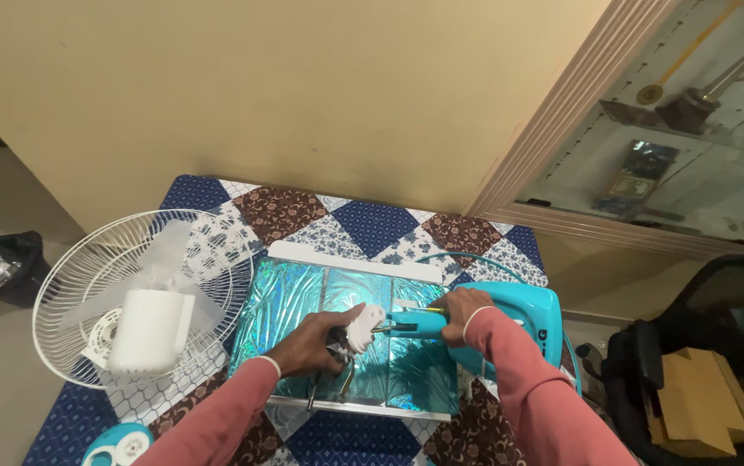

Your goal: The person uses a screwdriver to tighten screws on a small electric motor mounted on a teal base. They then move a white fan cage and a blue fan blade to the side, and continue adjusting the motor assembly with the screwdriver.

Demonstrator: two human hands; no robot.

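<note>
Tan wall fills the top of my view, and below it sits a tabletop (372,226) covered with a patchwork cloth of blue, brown and flowery squares. On the cloth lies a shiny teal board (303,289) with a white rim. I see my left hand (316,343) closed around a small white round part (364,326), held just above the board, with some dark thin bits poking down under my fingers. My right hand (461,315) is wrapped tight around the neck of a teal fan stand (519,319), which rests across the right side of the board. Its thin tip points at the white part and nearly touches it. To the left lies a white wire fan cage (87,298) with pale blades and a white motor block (149,330) inside it. A small teal and white round piece (120,445) sits at the bottom edge. On the floor to the right stands a brown cardboard box (707,401).
</note>
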